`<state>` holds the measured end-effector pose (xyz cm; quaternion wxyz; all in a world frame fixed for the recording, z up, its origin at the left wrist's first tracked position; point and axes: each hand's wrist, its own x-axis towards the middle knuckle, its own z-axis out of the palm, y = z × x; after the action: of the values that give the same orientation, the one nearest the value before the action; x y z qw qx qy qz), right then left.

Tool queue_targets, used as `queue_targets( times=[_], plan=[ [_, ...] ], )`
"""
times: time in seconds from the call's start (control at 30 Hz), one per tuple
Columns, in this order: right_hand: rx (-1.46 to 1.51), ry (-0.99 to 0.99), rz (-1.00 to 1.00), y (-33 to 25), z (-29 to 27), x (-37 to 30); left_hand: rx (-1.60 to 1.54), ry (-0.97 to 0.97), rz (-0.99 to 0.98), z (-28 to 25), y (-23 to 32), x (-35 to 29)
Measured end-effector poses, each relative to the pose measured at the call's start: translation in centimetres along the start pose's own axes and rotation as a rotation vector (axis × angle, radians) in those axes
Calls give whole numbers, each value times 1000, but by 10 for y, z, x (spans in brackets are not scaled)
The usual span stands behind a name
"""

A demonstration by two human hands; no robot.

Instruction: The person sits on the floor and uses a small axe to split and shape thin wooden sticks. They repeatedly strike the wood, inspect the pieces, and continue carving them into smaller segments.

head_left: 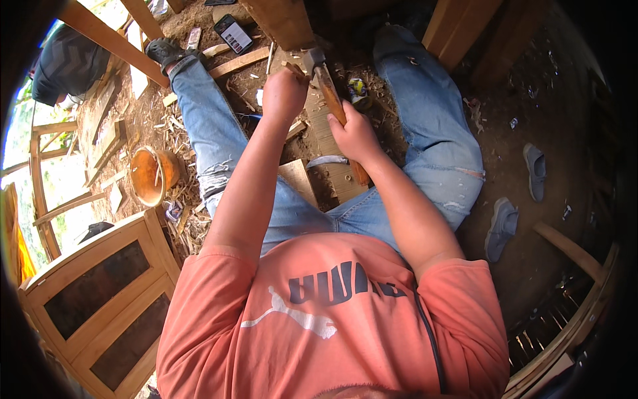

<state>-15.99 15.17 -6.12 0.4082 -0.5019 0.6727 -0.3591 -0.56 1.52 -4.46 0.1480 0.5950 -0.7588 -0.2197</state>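
My right hand [357, 135] is wrapped around the wooden handle of a hammer [330, 96], whose metal head points away from me. Just left of the hammer head, my left hand [286, 96] is closed on a small brown piece of wood [296, 69]; most of that piece is hidden by the fingers. Beneath both hands, a long wooden board [324, 136] lies between my legs. A curved metal blade [327, 161] rests across it, close to the lower end of the hammer handle.
Wooden posts [282, 23] stand ahead. A phone [233, 34] with a lit screen lies among offcuts and shavings. At left are an orange bucket [151, 174], a panelled wooden frame [100, 292] and a person in dark clothing [70, 65]. Grey shoes [502, 228] lie at right.
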Motion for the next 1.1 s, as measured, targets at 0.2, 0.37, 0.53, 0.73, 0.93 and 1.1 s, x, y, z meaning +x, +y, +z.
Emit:
queue_targets(
  times=[0.2, 0.37, 0.53, 0.73, 0.93, 1.1],
  plan=[
    [29, -37, -12, 11, 3, 3, 29, -25, 14, -3, 0, 2],
    [-92, 30, -34, 31, 13, 5, 10, -26, 33, 0, 2, 3],
    [-92, -5, -12, 35, 14, 4, 25, -24, 4, 3, -2, 1],
    [-98, -4, -17, 38, 13, 5, 77, -44, 42, 8, -4, 6],
    [-8, 56, -29, 14, 3, 4, 45, -44, 26, 0, 5, 6],
    [140, 105, -71, 15, 1, 9, 4, -25, 67, 3, 3, 4]
  ],
)
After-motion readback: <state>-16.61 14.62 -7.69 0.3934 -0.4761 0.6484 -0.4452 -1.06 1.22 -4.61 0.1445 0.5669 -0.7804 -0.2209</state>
